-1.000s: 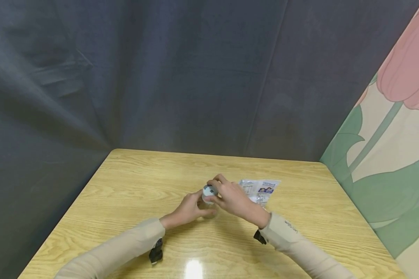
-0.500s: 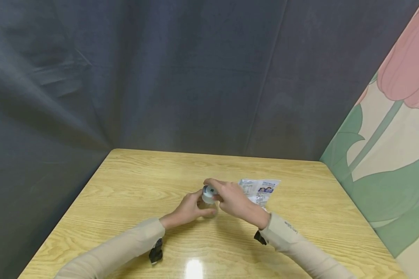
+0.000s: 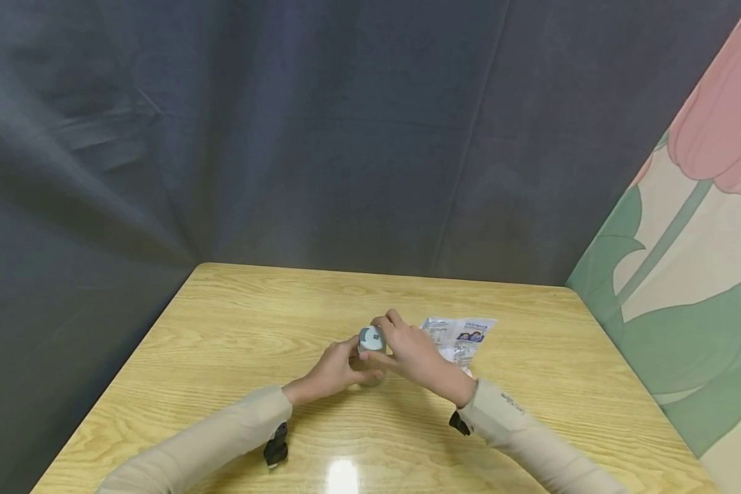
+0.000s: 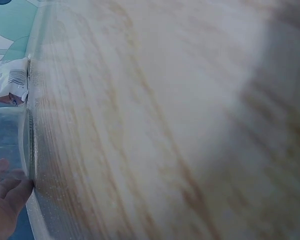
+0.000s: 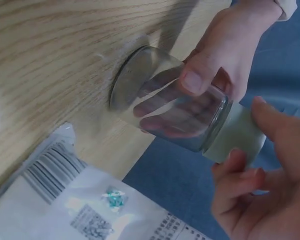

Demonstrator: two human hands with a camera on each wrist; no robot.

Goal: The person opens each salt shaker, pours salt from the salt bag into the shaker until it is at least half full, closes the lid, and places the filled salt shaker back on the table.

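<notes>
A clear glass jar [image 5: 132, 82] stands upright on the wooden table, topped by a pale green lid [image 5: 236, 136]. My left hand [image 3: 332, 372] grips the jar's body, its thumb in front and its fingers wrapped behind the glass. My right hand [image 3: 415, 351] pinches the lid [image 3: 372, 337] from above, thumb on the near side and fingers on the far side. The lid sits on the jar's mouth, and nothing shows inside the glass. In the left wrist view only part of the jar [image 4: 9, 137] and some fingertips appear at the left edge.
A white printed plastic packet [image 3: 469, 336] lies just right of the jar, partly hidden by the right hand. A dark curtain [image 3: 346, 137] hangs behind the wooden table [image 3: 272, 302]. At the right is a wall covering with tulips [image 3: 685, 274].
My right fingers and thumb have turned around the lid and come back to a grip like the earlier one. The left hand, jar and packet have stayed in place.
</notes>
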